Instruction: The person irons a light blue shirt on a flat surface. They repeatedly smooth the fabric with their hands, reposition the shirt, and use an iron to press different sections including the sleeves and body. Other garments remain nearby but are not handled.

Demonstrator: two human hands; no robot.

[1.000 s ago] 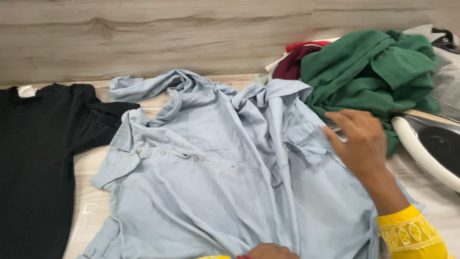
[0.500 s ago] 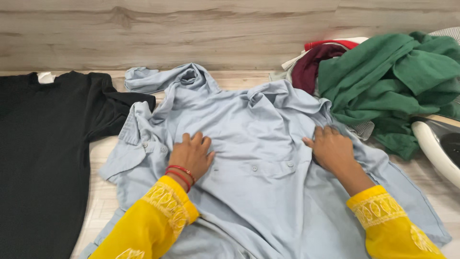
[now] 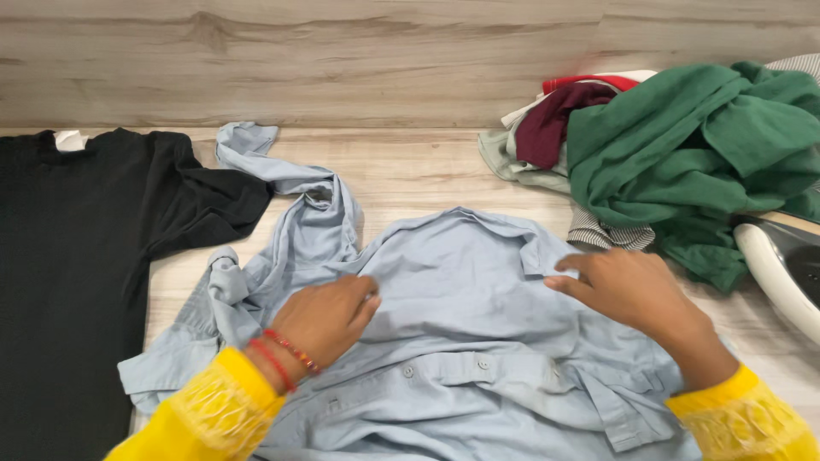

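Black shirt (image 3: 68, 273) lies flat at left, just beside the light blue shirt (image 3: 461, 358) bunched mid-table with one sleeve trailing toward it; left hand (image 3: 320, 320) and right hand (image 3: 628, 286) press on the blue cloth, fingers together, gripping nothing. Risk: flat palms could skid, dragging creases in, or nudge the green garment pile (image 3: 683, 154) and iron (image 3: 781, 265) at right

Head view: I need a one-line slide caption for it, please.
Both hands, left hand and right hand, rest flat on a light blue shirt beside a black shirt.
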